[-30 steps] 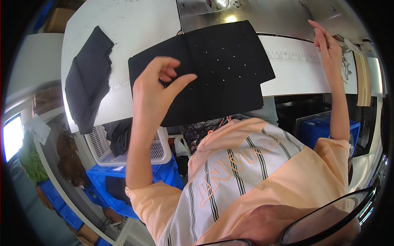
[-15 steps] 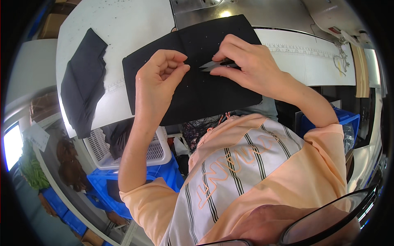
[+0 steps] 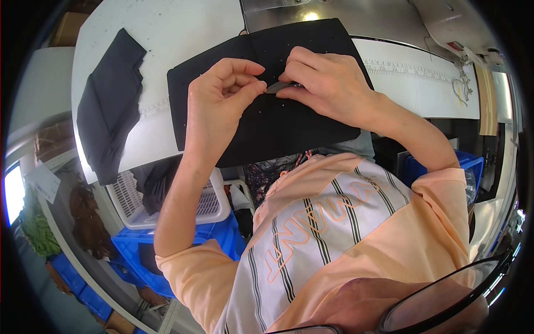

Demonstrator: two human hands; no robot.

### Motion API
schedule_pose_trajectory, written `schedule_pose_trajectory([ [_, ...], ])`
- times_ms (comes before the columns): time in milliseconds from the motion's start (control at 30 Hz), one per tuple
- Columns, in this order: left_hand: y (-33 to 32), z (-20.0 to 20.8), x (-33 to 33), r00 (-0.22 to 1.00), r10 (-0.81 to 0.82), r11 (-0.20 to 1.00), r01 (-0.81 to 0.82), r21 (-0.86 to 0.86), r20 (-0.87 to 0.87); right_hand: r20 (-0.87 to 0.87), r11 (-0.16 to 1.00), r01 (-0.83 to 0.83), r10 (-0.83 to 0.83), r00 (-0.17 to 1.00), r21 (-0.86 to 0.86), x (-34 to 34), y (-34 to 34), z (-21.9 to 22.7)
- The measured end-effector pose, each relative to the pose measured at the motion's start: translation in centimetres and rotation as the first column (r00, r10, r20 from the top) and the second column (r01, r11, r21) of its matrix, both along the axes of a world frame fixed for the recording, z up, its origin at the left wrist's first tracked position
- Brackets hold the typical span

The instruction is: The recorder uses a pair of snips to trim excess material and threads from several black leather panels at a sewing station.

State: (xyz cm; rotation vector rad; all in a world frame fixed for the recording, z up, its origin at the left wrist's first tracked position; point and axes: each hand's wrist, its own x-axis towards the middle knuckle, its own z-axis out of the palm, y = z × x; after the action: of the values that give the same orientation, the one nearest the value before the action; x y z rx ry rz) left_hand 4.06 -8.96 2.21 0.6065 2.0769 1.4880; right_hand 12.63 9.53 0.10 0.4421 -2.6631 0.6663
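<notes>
Black cloth (image 3: 270,125) lay spread across the white counter (image 3: 157,86) directly in front of you, under both of your hands, its long axis running left to right and its right end tipped slightly away from you. Small pale specks dotted its surface.

Your right hand (image 3: 334,83) was closed around a pair of snips (image 3: 275,88), most of which it hid; only the pale pointed blades showed clearly beyond your thumb and forefinger. Those blades lay roughly along the cloth's own length and pointed left, straight at the fingertips of your left hand (image 3: 219,92). That left hand was curled, with thumb and forefinger narrowly apart and the other fingers bent in behind; whether it pinched something as fine as a thread, you could not tell.

The relation that mattered most was the narrow meeting place above the middle of the cloth: blade points just to the right, left fingertips just to the left, so near that contact between them could not be ruled out.

Well to your left, a folded dark piece (image 3: 111,103) lay on the counter, its jagged edge facing the cloth. Below it, a white basket (image 3: 222,213) held more dark fabric (image 3: 158,186).
</notes>
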Motion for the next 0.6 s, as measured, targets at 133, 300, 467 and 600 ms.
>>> schedule_pose_trajectory([
  [133, -1.0, 1.2, 0.8, 0.998, 0.012, 0.997, -0.017, 0.082, 0.059, -0.038, 0.999, 0.009, -0.008, 0.999, 0.035, 0.2, -0.1, 0.1],
  [300, -9.0, 2.9, 3.5, 0.959, -0.273, 0.855, 0.278, -0.437, 0.076, 0.097, 0.966, 0.23, -0.219, 0.971, -0.119, 2.4, 4.3, 0.1],
  [467, -9.1, 0.2, 8.5, 0.713, -0.195, 0.93, -0.084, -0.358, -0.674, 0.128, 0.943, 0.254, -0.23, 0.965, -0.215, 4.0, 7.2, 0.5],
  [600, -4.3, 0.1, 8.5, 0.59, -0.385, 0.858, -0.053, -0.511, -0.709, 0.113, 0.882, 0.272, -0.247, 0.962, -0.384, 4.1, 7.0, -0.1],
])
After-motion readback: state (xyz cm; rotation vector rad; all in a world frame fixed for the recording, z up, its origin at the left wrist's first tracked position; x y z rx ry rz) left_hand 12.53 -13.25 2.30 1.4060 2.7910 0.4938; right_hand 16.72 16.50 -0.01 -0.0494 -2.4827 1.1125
